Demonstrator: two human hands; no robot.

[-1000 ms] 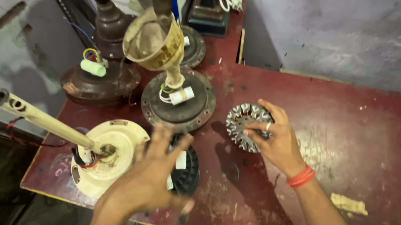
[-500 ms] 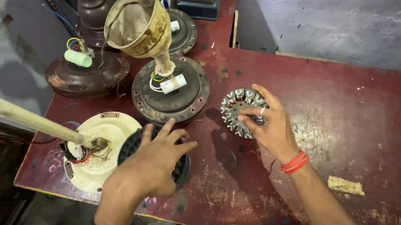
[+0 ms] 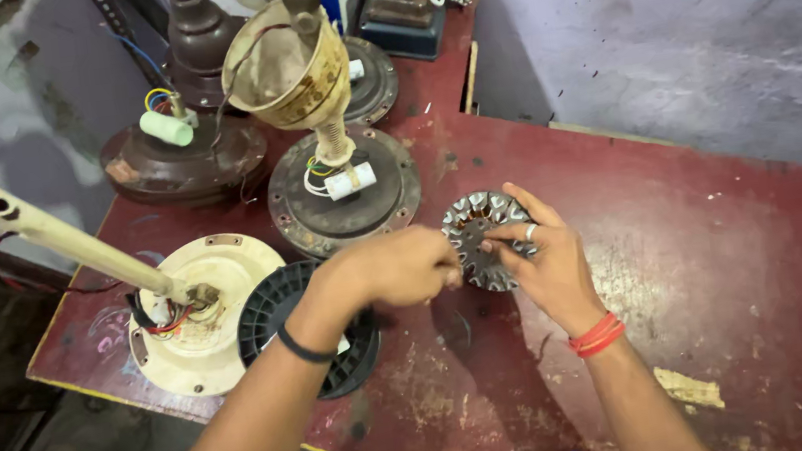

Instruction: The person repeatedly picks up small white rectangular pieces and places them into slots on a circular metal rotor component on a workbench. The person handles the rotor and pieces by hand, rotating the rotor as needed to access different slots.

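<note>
The right hand (image 3: 549,269) grips the toothed metal stator core (image 3: 483,239) at its right rim, fingers closed on it and thumb across its face. The core is a round disc held just above the red table (image 3: 726,249), tilted with its flat face up and toward the camera; it has no long axis. The left hand (image 3: 396,268), curled shut, meets the core's left edge; whether it pinches anything cannot be seen. Left of the core lies a black plastic spool (image 3: 275,315); behind the core stands a dark fan motor housing (image 3: 342,197).
</note>
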